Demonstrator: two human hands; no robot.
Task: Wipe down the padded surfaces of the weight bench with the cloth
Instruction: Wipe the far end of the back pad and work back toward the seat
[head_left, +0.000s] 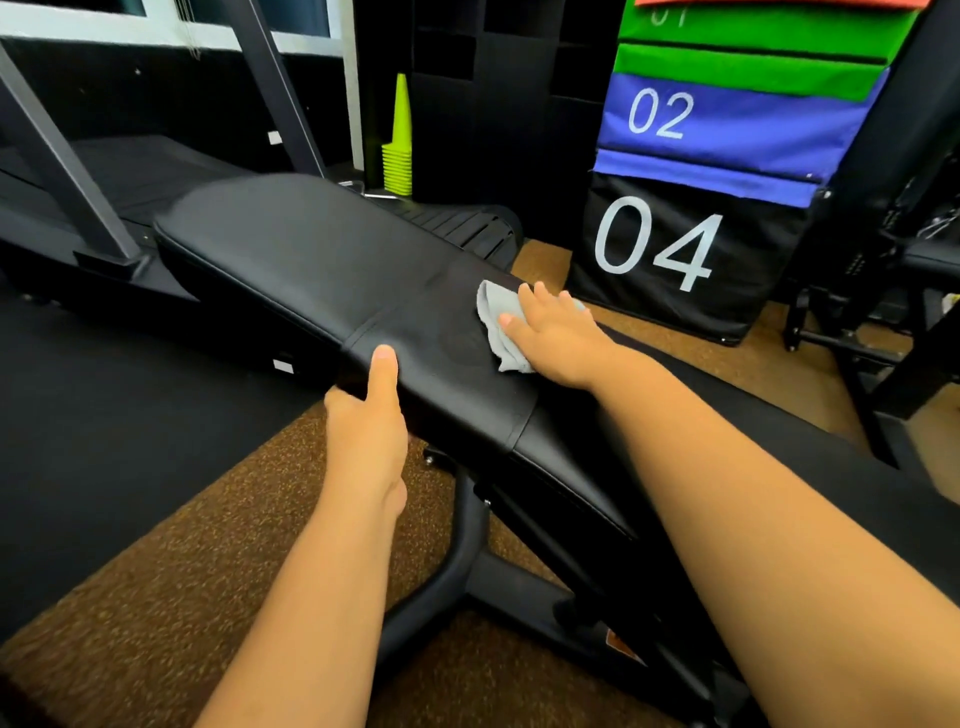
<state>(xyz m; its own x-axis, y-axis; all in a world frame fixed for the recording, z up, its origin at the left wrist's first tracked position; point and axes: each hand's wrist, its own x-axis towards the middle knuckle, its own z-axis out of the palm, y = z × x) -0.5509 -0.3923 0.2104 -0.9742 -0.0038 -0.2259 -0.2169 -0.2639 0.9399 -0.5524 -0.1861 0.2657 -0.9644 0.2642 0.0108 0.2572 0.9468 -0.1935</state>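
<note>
left hand (371, 415) grips the bench pad (311, 270) edge; right hand (553, 332), fingers flat, presses the cloth (493, 317). bunched cloth could slip out, skipping patches.

Weight bench (311, 260) with black padded surfaces, crossed by a stitched seam, extending diagonally from upper left to lower right. Crumpled grey cloth (496, 322) lies flat on the pad near its far edge.
</note>
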